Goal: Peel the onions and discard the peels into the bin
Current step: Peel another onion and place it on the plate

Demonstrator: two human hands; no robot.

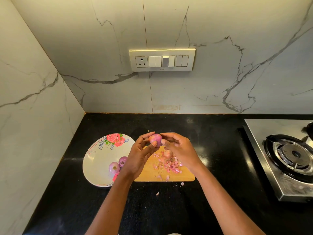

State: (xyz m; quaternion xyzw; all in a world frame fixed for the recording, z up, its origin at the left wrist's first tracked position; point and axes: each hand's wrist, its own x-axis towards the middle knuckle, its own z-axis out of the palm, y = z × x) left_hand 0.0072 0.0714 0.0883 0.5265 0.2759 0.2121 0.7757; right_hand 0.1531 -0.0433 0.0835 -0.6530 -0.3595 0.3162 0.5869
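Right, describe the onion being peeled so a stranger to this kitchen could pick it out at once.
Start at the black countertop and find the wooden cutting board strewn with pink peels. Just above its far edge, the left hand and right hand hold one purple onion between their fingertips. Unlike the two onions lying on the floral plate, this one is in the air.

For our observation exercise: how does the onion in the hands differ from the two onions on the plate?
The held onion is gripped above the cutting board by both hands; the plate onions rest untouched. The held onion shows a paler orange patch; the plate onions look evenly purple. All are small purple onions.
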